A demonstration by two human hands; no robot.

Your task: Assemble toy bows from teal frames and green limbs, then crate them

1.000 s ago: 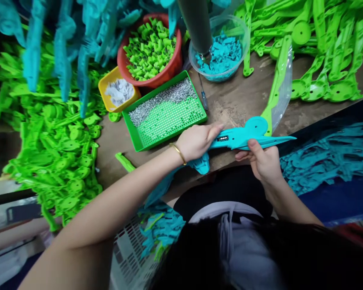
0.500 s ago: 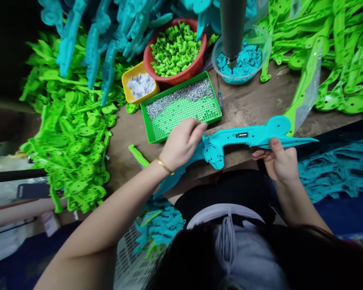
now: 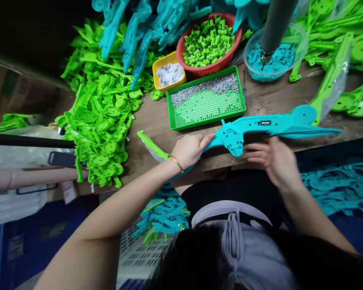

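Note:
A blue plastic toy bow body [image 3: 260,125] lies along the table's front edge, with a small slotted dark window in its face. My left hand [image 3: 189,150] is closed around its left arm, the fingers hidden on the far side. Just below the right arm of the bow, my right hand [image 3: 280,163] is open with its fingers spread, slightly blurred and holding nothing. Green limbs stick out from both ends of the bow: the left limb [image 3: 153,146] and the right limb [image 3: 332,76], which has clear film on it.
Behind the bow are a green tray [image 3: 211,108] of screws, a yellow box [image 3: 155,69] of white pieces and a red bowl [image 3: 210,71] of green plugs. A powered screwdriver [image 3: 275,32] hangs over a clear bowl [image 3: 302,48]. Green parts [image 3: 103,121] are heaped at left.
My right hand has let go of the bow's right arm and opened below it. My left hand keeps its hold. The whole view has shifted, so the table things appear further right.

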